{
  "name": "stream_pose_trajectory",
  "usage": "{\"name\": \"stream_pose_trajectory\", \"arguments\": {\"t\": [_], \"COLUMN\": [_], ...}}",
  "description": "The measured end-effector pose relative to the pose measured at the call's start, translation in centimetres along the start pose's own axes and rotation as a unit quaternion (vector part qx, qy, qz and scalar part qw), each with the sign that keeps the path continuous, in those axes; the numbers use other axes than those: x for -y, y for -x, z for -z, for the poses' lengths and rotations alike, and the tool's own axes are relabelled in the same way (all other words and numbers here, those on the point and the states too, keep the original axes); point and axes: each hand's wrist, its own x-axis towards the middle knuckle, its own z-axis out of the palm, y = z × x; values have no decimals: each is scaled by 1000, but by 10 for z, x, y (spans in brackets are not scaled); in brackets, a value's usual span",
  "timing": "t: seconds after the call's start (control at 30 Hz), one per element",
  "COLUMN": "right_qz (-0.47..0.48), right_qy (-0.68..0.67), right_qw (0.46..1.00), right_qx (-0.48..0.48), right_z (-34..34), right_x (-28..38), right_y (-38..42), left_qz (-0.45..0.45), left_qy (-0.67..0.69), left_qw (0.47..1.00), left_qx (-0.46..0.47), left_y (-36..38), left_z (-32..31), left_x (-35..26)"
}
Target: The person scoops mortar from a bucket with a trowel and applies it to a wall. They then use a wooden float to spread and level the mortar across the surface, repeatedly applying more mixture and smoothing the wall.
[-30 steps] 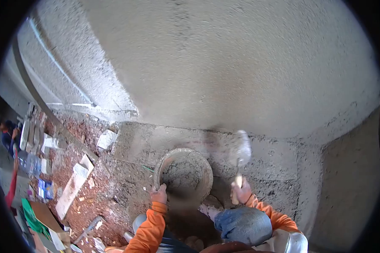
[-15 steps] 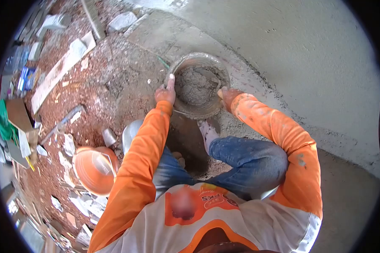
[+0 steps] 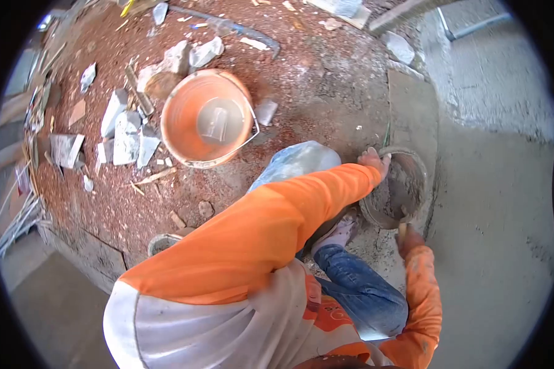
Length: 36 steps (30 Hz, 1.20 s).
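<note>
The mortar basin (image 3: 380, 218) sits on the ground between the 2 hands, right of centre. The left hand (image 3: 374, 163) grips its rim on the far left side; the right hand (image 3: 409, 240), at the near edge, is closed around the wooden handle of a trowel (image 3: 402, 231), whose blade I cannot make out. Grey mortar (image 3: 406, 184) lies inside the basin.

Compared with 1.0 s ago, the trowel has come from beside the basin to its rim; the left hand still holds on. Since 0.5 s ago the view has swung left, bringing the orange bucket (image 3: 208, 117) fully in.

A flat slab (image 3: 412, 114) and the plastered wall (image 3: 495, 203) bound the right side; the jeans-clad knees crowd the near side. Bare red ground (image 3: 326, 92) opens beyond the left arm.
</note>
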Motion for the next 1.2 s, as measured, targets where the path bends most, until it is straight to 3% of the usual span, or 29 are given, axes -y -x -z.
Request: {"name": "stream_pose_trajectory", "arguments": {"t": [0.03, 0.07, 0.13, 0.2, 0.27, 0.3, 0.37, 0.43, 0.47, 0.5, 0.53, 0.57, 0.6, 0.63, 0.67, 0.7, 0.77, 0.8, 0.83, 1.0, 1.07, 1.1, 1.17, 1.2], "right_qz": [-12, -8, -109, -97, 14, -13, -82, -58, -16, 2, -26, -34, -33, -42, -51, 4, 20, -1, -26, -19, -41, -51, 1, -7], "right_qy": [-46, -39, -5, -8, 53, 68, -5, -51, -124, -108, -144, -150, -160, -262, -359, -292, -315, -361, -403, -418, -341, -316, -232, -237], "right_qw": [997, 998, 994, 995, 996, 992, 996, 997, 990, 989, 979, 970, 967, 953, 927, 945, 936, 925, 911, 903, 929, 936, 952, 952], "right_qx": [54, 47, -31, -7, 74, 108, 44, -13, -61, -104, -145, -186, -198, -145, -93, -149, -157, -119, -82, -102, -136, -145, -198, -193], "right_z": [19, 18, 13, 30, 62, 72, 103, 114, 86, 69, 73, 70, 66, 65, 64, 65, 22, 45, 71, 77, 78, 72, 35, 40], "right_x": [3, -2, -9, 5, 29, 26, 35, 32, 2, -13, -5, -1, 1, -1, -8, -7, -35, -17, 3, -2, -3, -9, -35, -29], "right_y": [8, 3, -8, -5, 7, 9, 39, 64, 48, 37, 52, 56, 52, 46, 45, 47, 9, 31, 55, 64, 71, 70, 50, 59], "left_qz": [16, 31, 39, -97, -307, -403, -450, -376, -296, -197, -53, 3, 80, 172, 189, 209, 253, 248, 212, 57, 288, 286, 244, 240], "left_qy": [12, 26, 24, -69, 78, 138, 118, 27, -39, -121, -191, -281, -281, -234, -225, -218, -293, -296, -279, -200, -59, -66, -65, -74], "left_qw": [1000, 999, 999, 992, 942, 894, 849, 868, 903, 925, 928, 906, 942, 947, 941, 933, 917, 918, 930, 964, 897, 899, 861, 864], "left_qx": [6, 11, 5, -50, -114, -141, -251, -324, -310, -303, -314, -316, -167, -139, -170, -198, -92, -91, -111, -165, -329, -323, -442, -437], "left_y": [6, 9, 11, 25, 45, 54, 72, 51, 32, 15, 0, -1, -16, -25, -11, 5, -43, -48, -55, -80, -92, -90, -82, -76], "left_z": [8, 13, 25, 44, 96, 132, 215, 276, 303, 326, 340, 351, 373, 376, 374, 372, 362, 367, 370, 366, 370, 361, 343, 338], "left_x": [-5, -10, -9, -13, -18, -19, -7, 43, 79, 114, 145, 158, 180, 200, 190, 183, 252, 259, 264, 259, 249, 250, 253, 244]}}
